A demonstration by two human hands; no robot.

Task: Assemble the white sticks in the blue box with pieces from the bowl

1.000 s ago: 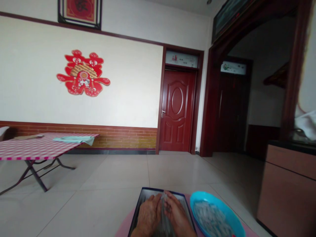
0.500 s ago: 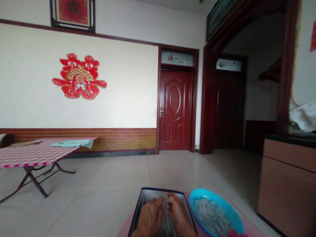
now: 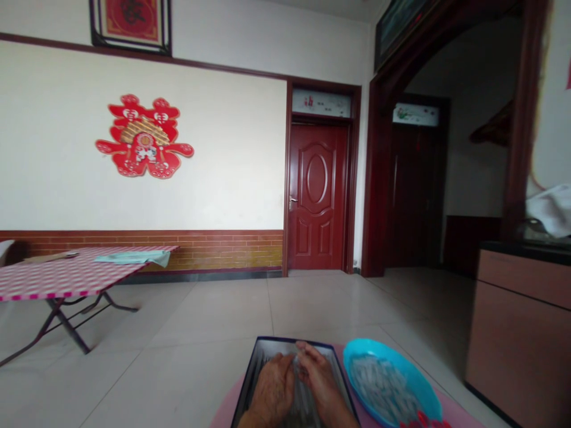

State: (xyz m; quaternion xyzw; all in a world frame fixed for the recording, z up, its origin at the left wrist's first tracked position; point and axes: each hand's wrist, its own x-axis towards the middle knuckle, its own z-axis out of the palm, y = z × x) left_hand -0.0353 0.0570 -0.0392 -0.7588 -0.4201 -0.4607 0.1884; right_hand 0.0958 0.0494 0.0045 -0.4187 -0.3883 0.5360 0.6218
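**Left hand (image 3: pixel 273 392), right hand (image 3: pixel 317 377) over black tray (image 3: pixel 289 340)**

Two hands, one tray. Both hands sit mid-tray near the near edge, fingers half-curled, fingertips close at a pale strand (image 3: pixel 296 364); grip unclear. One blue bowl (image 3: pixel 357 352) of pale strips (image 3: pixel 379 386) just right of tray, both on pink mat (image 3: pixel 227 395). Hands roughly where they were 0.5 s ago.

A white wall (image 3: pixel 223 148) held a red paper-cut ornament (image 3: pixel 144 136); a dark red panelled door (image 3: pixel 317 196) stood beside it, above pale tiles (image 3: pixel 200 309).
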